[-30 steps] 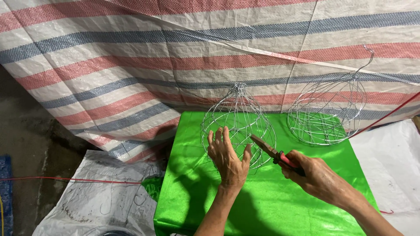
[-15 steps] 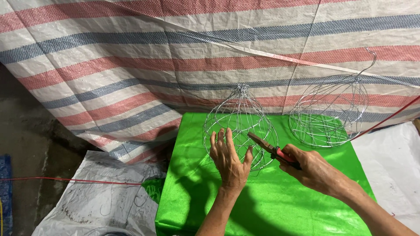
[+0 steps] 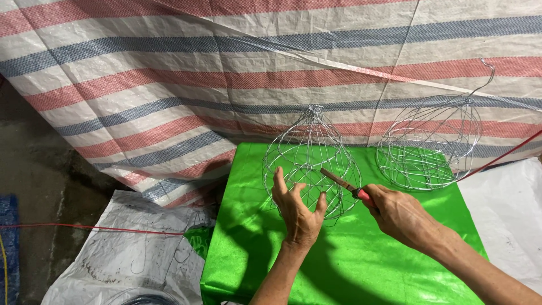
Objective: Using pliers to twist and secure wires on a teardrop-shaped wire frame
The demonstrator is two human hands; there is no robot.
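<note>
Table (image 3: 344,271) draped in glossy green cloth, far edge against striped tarp. Near middle of far edge: teardrop wire cage (image 3: 311,164), upright on cloth. At far right corner: second, rounder wire cage (image 3: 429,144), hooked on top, upright, well apart from first. Cast shadows across cloth centre. Beyond left edge, on floor: crumpled white sheet (image 3: 135,254), thin red cord (image 3: 84,228) over it.

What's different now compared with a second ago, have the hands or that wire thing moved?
Little. The right hand has edged its red-handled pliers slightly further into the wire cage frame. The left hand still steadies that frame on the green cloth. The second wire frame has not moved.
</note>
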